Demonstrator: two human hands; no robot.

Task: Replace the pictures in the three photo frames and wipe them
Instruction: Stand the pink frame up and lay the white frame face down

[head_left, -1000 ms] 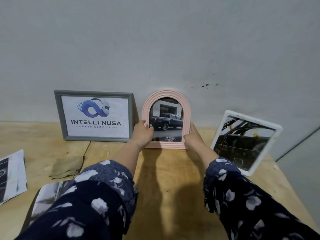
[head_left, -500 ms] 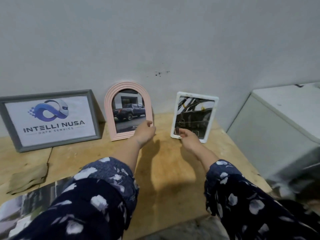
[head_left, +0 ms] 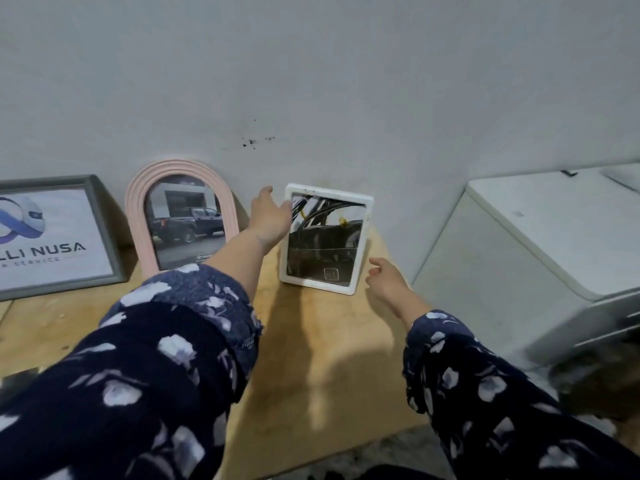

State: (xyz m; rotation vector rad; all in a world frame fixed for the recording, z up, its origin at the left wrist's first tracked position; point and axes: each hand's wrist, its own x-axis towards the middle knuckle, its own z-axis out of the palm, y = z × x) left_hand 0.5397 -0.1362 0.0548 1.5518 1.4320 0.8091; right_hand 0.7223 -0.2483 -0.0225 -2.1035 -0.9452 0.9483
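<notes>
Reaching forward over a wooden desk (head_left: 311, 358), a person in dark floral sleeves brings both hands to a white rectangular photo frame (head_left: 325, 239) leaning against the grey wall. The left hand (head_left: 272, 220) touches the frame's upper left edge with fingers extended, not curled round it. The right hand (head_left: 388, 284) hovers just beside the frame's lower right corner, fingers relaxed, holding nothing. The frame sits between the two hands. Beyond the left hand stands a pink arched frame (head_left: 181, 216) showing a dark pickup truck, and further left a grey frame (head_left: 59, 237) with a logo. Right of the right hand is a pale appliance (head_left: 536, 237).

The white frame looks light and stiff, likely with a glossy, smudge-prone, breakable front. Gripping both side edges, away from the pane, seems safest.
</notes>
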